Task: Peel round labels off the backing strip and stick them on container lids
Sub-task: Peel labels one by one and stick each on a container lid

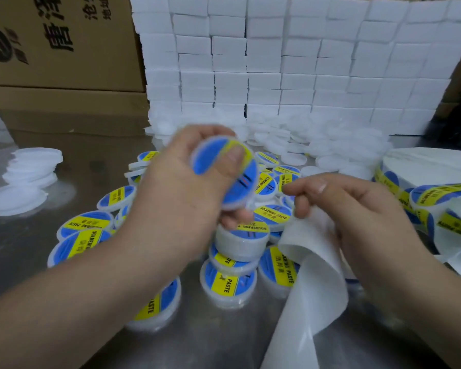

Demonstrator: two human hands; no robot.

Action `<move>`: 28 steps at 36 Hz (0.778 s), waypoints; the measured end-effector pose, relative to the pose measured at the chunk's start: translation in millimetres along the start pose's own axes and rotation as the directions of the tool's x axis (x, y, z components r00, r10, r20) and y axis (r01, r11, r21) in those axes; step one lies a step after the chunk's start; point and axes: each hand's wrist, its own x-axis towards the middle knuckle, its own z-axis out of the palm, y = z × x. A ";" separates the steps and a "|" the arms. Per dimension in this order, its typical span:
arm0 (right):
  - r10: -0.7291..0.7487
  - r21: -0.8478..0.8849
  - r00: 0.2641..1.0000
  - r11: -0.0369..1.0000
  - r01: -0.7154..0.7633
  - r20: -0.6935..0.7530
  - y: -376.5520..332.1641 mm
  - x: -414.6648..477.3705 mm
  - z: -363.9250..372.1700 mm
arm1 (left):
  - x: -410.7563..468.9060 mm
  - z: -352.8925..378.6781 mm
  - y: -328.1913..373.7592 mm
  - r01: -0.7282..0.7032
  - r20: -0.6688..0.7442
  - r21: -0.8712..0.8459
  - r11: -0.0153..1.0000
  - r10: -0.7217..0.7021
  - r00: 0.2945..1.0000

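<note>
My left hand [181,187] grips a white container lid [244,183] tilted up above the pile, its thumb pressing on the blue and yellow round label stuck to it. My right hand [357,209] holds the white backing strip [304,283], which curls down toward the table's front edge. Farther right the strip [437,198] carries several unpeeled blue and yellow labels, leading to a label roll [389,179]. Below both hands lies a heap of labelled lids [229,280].
Unlabelled white lids [298,145] are heaped behind the labelled ones, and a few more [24,177] lie at the left. A wall of white boxes [277,62] stands at the back, cardboard cartons [59,49] at back left. The steel table [64,283] shows bare at front left.
</note>
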 end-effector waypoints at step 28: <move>-0.133 -0.009 0.991 0.991 0.133 -0.026 4.3 -4.9 2.0 | 20.8 -12.4 -18.9 -0.052 -0.028 0.329 0.943 0.064 0.998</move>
